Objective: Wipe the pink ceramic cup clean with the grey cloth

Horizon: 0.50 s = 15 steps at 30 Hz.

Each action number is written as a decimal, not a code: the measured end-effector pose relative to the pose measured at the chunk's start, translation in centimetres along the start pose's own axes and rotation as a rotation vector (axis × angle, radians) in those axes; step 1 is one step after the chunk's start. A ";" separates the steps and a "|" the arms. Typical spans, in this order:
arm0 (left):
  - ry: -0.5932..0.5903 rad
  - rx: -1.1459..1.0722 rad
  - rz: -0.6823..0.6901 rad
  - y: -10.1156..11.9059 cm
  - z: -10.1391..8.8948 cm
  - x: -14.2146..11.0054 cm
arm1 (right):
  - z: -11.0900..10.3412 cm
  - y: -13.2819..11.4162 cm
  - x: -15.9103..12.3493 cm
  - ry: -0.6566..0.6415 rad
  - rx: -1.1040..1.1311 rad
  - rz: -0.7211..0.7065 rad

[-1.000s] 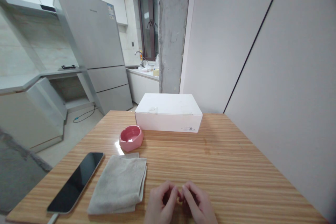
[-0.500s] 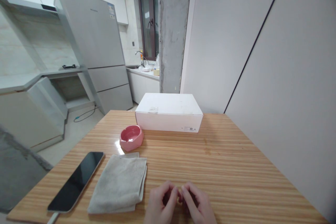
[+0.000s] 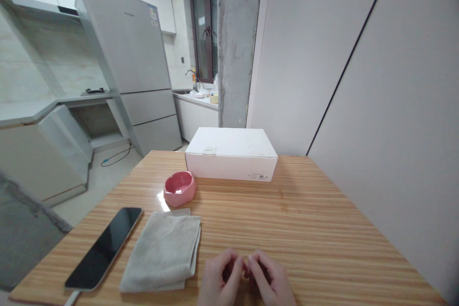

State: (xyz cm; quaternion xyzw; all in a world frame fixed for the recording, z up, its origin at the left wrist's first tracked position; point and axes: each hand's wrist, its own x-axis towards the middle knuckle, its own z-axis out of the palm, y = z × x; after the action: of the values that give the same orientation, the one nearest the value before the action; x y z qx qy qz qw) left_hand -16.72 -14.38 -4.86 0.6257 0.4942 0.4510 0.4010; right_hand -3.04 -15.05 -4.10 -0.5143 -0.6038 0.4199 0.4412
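My left hand (image 3: 221,277) and my right hand (image 3: 269,276) rest side by side at the near edge of the wooden table (image 3: 322,248). On both, the fingers are curled in and the thumb lies against the index finger. Their fingertips meet or almost meet in the middle, and I see nothing held between them. To the left of my left hand, a folded grey cloth (image 3: 163,251) lies flat. Behind the cloth stands a pink ashtray (image 3: 180,189) with notches in its rim.
A black-screened phone (image 3: 103,248) with a white cable (image 3: 72,298) plugged in lies at the table's left. A closed white box (image 3: 231,155) sits at the far edge. Beyond are a fridge (image 3: 132,48), a concrete pillar (image 3: 238,43) and a white wall (image 3: 387,105) on the right.
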 end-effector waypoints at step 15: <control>-0.015 0.015 0.003 -0.1 0.0 -0.1 | 0.0 -0.2 -0.1 0.018 0.011 -0.011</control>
State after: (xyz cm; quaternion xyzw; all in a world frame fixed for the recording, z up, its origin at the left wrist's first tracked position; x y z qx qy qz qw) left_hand -16.76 -14.48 -4.97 0.6327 0.4936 0.4434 0.3993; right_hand -3.09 -15.21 -3.90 -0.5124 -0.6003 0.4162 0.4515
